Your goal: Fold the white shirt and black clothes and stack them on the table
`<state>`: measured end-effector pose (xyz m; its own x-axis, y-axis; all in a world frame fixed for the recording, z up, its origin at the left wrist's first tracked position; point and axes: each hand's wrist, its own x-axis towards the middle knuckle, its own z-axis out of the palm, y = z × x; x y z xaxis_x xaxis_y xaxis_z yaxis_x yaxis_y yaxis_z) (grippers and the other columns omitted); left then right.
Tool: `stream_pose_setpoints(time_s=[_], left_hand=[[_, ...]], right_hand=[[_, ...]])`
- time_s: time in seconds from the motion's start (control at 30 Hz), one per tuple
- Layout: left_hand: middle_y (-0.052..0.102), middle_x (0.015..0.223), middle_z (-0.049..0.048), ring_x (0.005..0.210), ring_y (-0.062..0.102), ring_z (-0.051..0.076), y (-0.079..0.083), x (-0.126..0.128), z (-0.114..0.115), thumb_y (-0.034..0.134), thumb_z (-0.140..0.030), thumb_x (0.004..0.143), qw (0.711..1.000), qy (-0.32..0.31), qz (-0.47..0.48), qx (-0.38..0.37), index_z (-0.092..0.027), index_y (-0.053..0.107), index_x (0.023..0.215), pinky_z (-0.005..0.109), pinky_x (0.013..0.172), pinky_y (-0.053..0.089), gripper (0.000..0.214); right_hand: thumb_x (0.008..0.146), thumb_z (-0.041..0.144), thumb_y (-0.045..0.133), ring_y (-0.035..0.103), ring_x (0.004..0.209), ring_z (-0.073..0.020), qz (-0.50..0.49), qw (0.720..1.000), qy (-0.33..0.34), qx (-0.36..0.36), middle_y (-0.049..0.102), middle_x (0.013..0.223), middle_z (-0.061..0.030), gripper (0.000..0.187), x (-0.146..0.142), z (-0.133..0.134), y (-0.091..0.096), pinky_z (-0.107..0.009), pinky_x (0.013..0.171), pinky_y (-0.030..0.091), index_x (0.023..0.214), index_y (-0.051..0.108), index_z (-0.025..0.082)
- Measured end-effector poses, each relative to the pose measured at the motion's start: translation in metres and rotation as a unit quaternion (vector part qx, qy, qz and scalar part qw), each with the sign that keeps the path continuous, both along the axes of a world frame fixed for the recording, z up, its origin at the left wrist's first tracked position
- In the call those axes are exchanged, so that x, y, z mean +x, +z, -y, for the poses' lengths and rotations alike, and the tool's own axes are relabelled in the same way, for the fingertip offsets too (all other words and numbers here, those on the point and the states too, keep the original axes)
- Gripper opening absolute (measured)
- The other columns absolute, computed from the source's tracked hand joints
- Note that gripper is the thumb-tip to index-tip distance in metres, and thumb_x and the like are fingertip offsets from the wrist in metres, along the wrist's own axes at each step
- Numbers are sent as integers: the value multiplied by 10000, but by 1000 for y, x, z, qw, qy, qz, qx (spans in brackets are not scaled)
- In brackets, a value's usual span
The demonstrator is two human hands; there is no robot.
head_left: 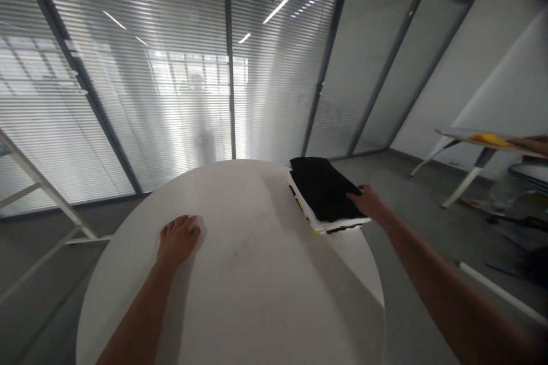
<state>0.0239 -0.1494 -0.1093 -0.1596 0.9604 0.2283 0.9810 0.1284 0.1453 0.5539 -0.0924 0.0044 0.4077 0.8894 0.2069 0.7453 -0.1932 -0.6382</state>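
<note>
On the far right part of the round white smooth surface [257, 296] there is a thick stack of thin white, yellow and black layers [309, 209], and on its top lies a matt black sheet of cloth-like material [323, 188]. The stack is close to the right rim of the surface; I cannot tell if its right side passes over this rim.

The right hand [369, 202] is at the right edge of the black sheet, with the thumb on top and the other fingers partly hidden. It touches the sheet, but I cannot tell if the fingers are pinching it, or how many layers are between them. The left hand [177, 242] rests palm down on the left part of the surface, its fingers loosely spread and gripping nothing.

In my judgement, one sheet is light, soft and not fragile, and it can bend or fold easily when only one corner is taken. The whole stack is probably heavier, and its layers, which are not perfectly aligned, could slide on each other. For the sheet alone, a pinch at the two near corners seems good, because this keeps it flat. For the whole stack, it seems safer to support it from below on opposite sides.
</note>
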Motion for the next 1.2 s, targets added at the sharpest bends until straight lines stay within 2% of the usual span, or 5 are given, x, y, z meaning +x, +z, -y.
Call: stream_pose_setpoints(time_s=[0.1, 0.23, 0.4, 0.73, 1.2], left_hand=[[534, 1400, 85, 1245, 487, 307, -1, 0, 0, 385, -407, 903, 1000, -3, -7, 6, -245, 574, 1319, 499, 1069, 325, 485], [579, 1356, 83, 1228, 515, 262, 1, 1, 1, 384, -351, 906, 1000, -11, -21, 15, -222, 621, 1261, 435, 1069, 339, 446], [567, 1376, 90, 1261, 501, 235, 9, 15, 23, 361, -349, 930, 999, -15, -32, -14, -226, 603, 1284, 392, 1062, 342, 446], [180, 1609, 97, 1457, 106, 421, -2, 83, 82, 208, -677, 912, 993, -71, -7, -89, -327, 256, 1529, 655, 1107, 100, 711], [187, 1610, 83, 1467, 103, 391, 0, 82, 80, 229, -717, 883, 994, -62, 2, -93, -327, 286, 1519, 635, 1115, 79, 748]], right_hand=[[815, 288, 543, 456, 1234, -400, 170, 980, -45, 94, 509, 1302, -251, 546, -30, 7, 3, -551, 981, 366, 1322, 496, 91], [882, 241, 417, 519, 1169, -278, 168, 953, 177, 180, 607, 1183, -153, 368, -99, 41, -12, -403, 1042, 371, 1188, 594, 140], [956, 350, 383, 504, 1239, -235, 160, 915, 361, 81, 584, 1311, -113, 440, -159, 75, -50, -371, 1076, 357, 1329, 536, 173], [940, 546, 398, 222, 1445, -336, 297, 887, 351, -27, 302, 1559, -101, 621, -164, 87, -115, -555, 1144, 154, 1490, 375, 259], [933, 582, 397, 262, 1430, -323, 288, 890, 352, -20, 335, 1549, -81, 622, -165, 87, -111, -539, 1130, 185, 1479, 389, 284]])
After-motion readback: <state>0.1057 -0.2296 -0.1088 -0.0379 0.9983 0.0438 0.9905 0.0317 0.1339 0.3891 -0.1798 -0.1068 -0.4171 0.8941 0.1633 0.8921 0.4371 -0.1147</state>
